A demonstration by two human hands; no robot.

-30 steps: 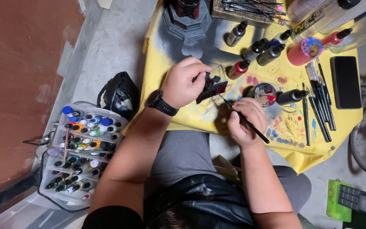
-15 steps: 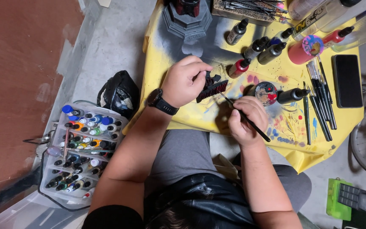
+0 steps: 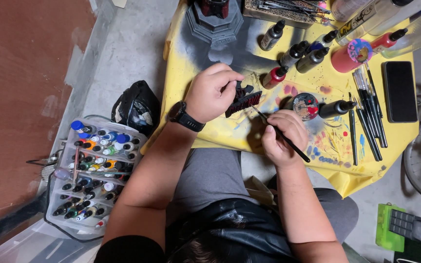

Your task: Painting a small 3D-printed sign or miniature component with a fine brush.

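My left hand [image 3: 213, 92], with a black watch on its wrist, grips a small dark model part with red edging [image 3: 242, 99] above the yellow paint-stained cloth [image 3: 191, 63]. My right hand [image 3: 281, 136] holds a thin black paintbrush [image 3: 281, 135] like a pen, its tip touching the lower right of the part. A round palette with red and other paints [image 3: 305, 105] lies just right of the brush tip.
Several black dropper bottles [image 3: 298, 51] and a red one [image 3: 275, 77] stand behind. Spare brushes [image 3: 366, 114] and a black phone [image 3: 399, 91] lie at right. A grey model base [image 3: 214, 22] stands at the top. A tray of paint bottles [image 3: 93, 170] and a black bag [image 3: 135, 107] sit on the floor at left.
Both hands keep their places over the cloth; the brush tip stays at the part with only slight movement.
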